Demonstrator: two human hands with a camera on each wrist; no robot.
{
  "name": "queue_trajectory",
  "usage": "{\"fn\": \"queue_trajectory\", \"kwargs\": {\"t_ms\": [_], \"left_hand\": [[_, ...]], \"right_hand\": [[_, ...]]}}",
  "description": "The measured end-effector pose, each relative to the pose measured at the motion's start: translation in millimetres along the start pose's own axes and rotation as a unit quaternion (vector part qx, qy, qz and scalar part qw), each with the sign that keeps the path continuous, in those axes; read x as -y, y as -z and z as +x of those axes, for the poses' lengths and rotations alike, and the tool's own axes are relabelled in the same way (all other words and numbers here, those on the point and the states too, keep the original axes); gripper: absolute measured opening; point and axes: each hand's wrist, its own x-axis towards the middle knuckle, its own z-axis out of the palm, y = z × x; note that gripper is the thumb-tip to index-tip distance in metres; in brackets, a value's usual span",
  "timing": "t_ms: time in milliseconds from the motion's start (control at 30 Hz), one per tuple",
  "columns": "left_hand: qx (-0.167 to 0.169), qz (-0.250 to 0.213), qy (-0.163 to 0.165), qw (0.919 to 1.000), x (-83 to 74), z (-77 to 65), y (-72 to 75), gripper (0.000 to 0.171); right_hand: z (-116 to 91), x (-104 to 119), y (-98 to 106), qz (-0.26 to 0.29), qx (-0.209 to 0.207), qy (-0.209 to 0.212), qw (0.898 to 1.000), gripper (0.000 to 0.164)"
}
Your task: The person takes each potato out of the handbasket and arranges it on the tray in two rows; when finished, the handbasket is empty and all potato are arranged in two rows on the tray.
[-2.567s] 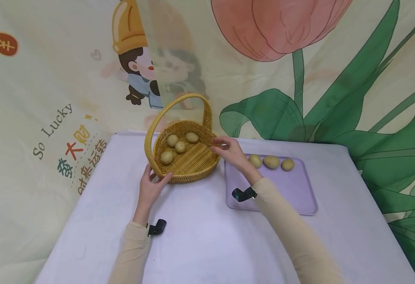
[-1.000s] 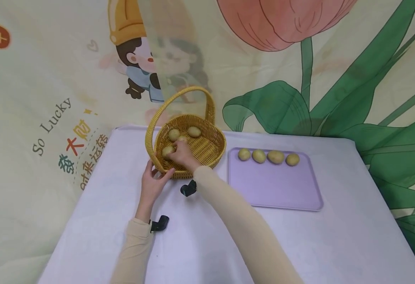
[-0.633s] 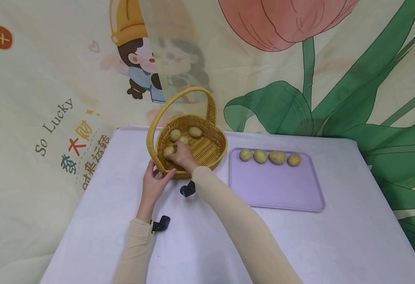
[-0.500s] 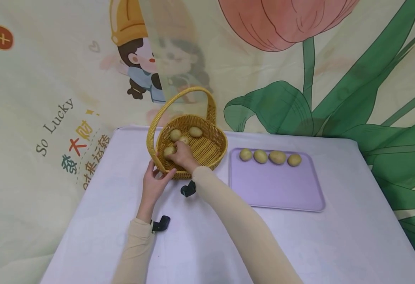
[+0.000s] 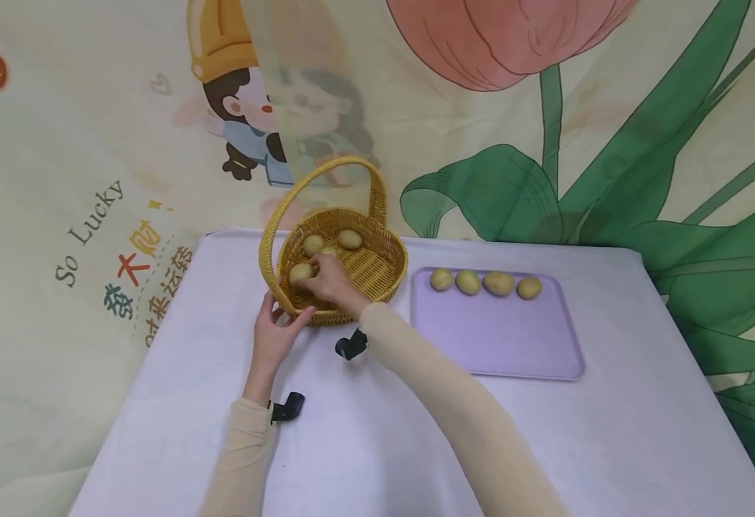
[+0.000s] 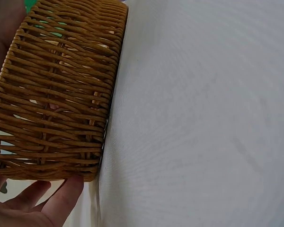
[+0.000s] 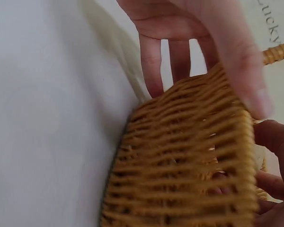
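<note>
A yellow wicker basket (image 5: pixel 377 269) with a tall arched handle stands at the back of the table. My left hand (image 5: pixel 275 337) grips its near left side, thumb at the front rim and fingers round the outer wall. In the left wrist view those fingers (image 6: pixel 61 201) press against the woven wall (image 6: pixel 57 94). My right hand (image 5: pixel 330 280) reaches inside the basket, thumb and fingers round a potato (image 5: pixel 300 273) at the left. Behind it lie more potatoes (image 5: pixel 350 239), one partly covered by the hand. The right wrist view shows the right hand (image 7: pixel 277 175) partly behind the rim.
A lilac tray (image 5: pixel 500 337) lies to the right of the basket, with several potatoes (image 5: pixel 498 283) in a row along its far edge. A white cloth (image 5: pixel 345 445) covers the table. A printed curtain (image 5: pixel 480 122) hangs close behind.
From the basket's right rim, my right hand has moved left into the basket to a potato, uncovering another potato on the tray. It has lately shifted slightly right. My left hand keeps its grip.
</note>
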Motion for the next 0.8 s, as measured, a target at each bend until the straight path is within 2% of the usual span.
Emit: {"fn": "queue_trajectory", "kwargs": {"t_ms": [367, 567, 800], "left_hand": [[0.001, -0.019, -0.018, 0.9997, 2.5, 1.5, 3.0, 0.077], [0.005, -0.022, -0.010, 0.9997, 5.3, 3.1, 3.1, 0.079], [0.008, -0.030, -0.005, 0.9995, 7.5, 3.8, 0.9, 0.082]], "right_hand": [[-25, -2, 41, 0.094, -0.002, 0.076, 0.993, 0.048], [-40, -11, 61, 0.105, -0.001, 0.075, 0.992, 0.051], [-60, -32, 79, 0.104, -0.022, 0.071, 0.992, 0.050]]}}
